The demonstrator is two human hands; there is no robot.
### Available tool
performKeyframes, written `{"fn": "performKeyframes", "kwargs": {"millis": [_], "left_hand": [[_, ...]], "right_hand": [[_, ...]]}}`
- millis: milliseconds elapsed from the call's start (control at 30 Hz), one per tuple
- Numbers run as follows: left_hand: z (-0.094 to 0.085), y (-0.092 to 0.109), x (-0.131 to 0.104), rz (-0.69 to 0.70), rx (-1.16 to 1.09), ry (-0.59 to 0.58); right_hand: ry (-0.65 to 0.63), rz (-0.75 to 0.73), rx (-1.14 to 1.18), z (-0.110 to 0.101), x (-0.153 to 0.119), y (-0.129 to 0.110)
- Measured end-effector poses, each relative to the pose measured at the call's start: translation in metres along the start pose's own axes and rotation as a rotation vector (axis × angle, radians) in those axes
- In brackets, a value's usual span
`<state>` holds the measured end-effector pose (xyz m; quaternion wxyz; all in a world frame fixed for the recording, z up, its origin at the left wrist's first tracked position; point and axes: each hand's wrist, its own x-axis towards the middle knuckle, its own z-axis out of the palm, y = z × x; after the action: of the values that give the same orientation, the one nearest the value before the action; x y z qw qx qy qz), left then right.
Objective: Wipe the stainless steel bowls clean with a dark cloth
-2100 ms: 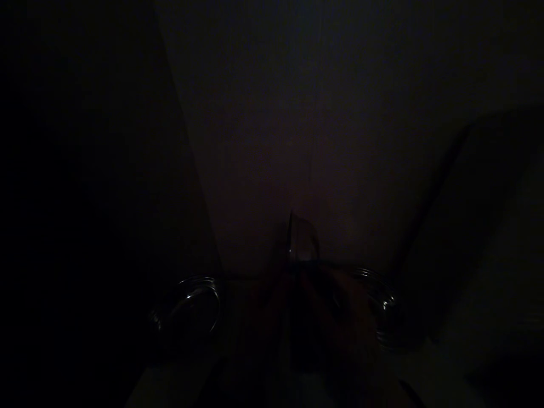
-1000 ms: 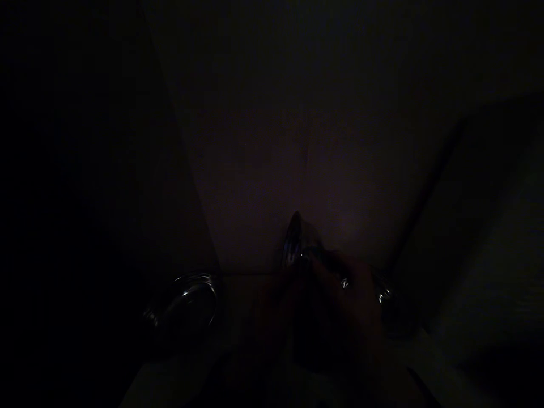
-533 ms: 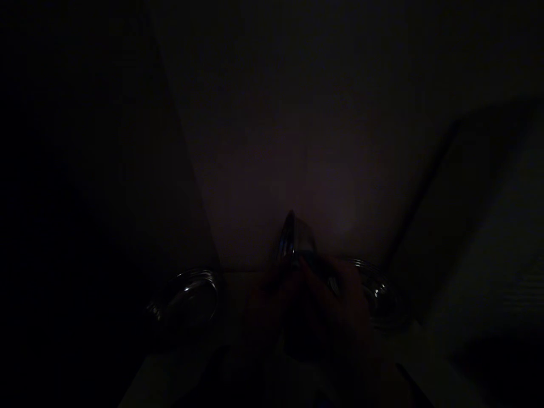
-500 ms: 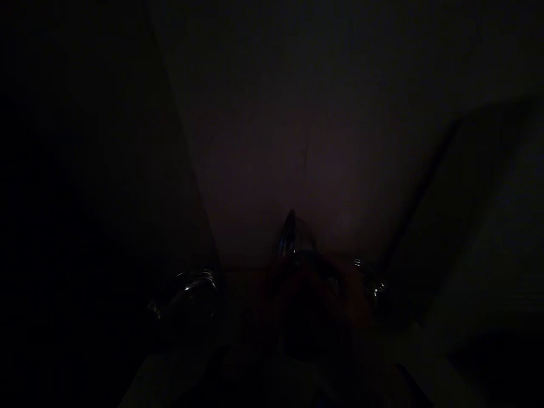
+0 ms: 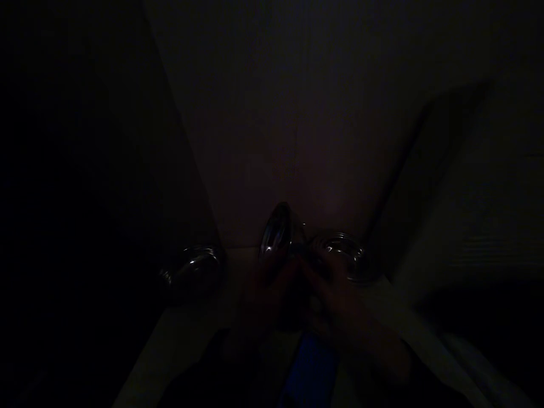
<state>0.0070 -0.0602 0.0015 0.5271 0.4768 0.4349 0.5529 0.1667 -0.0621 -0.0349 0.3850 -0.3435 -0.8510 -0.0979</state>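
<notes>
Very dark view, detail limited. Shiny, round metal bowl (image 5: 277, 229) sits mid-view, tipped on its side, mouth facing left, its lower part at the person's fingers. Left hand (image 5: 261, 292) is at the bowl's lower left, right hand (image 5: 342, 300) at its lower right. Fingers of both hands bunch near each other there; too dark to tell whether either set is clamped on the bowl or just touching.

Pale, narrow tabletop (image 5: 181, 334) lies below, its far edge along a tall greyish panel (image 5: 250, 113), so little room ahead. Second shiny, rounded metal dish (image 5: 195, 266) is at the table's left edge, with a gap between it and the left hand. Third shiny, ringed metal dish (image 5: 357, 260) is near the right edge; right hand partly overlaps it in view, so room there looks tight. Flat blue object (image 5: 312, 368) shows between the forearms.
</notes>
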Motion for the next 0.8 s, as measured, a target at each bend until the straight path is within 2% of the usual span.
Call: {"fn": "performKeyframes", "kwargs": {"millis": [167,300,533,800], "left_hand": [[-0.007,-0.013,-0.016,-0.026,0.113,-0.029],[-0.007,-0.024,-0.025,0.003,0.078,-0.02],[-0.012,-0.036,-0.031,0.029,0.196,-0.118],[-0.013,-0.041,-0.031,-0.024,0.184,-0.107]], "right_hand": [[-0.176,-0.016,0.038,0.003,-0.033,-0.003],[-0.278,-0.028,-0.019,0.009,-0.057,-0.006],[-0.304,-0.094,-0.073,0.021,-0.081,-0.002],[-0.35,-0.089,-0.132,0.031,-0.089,0.006]]}}
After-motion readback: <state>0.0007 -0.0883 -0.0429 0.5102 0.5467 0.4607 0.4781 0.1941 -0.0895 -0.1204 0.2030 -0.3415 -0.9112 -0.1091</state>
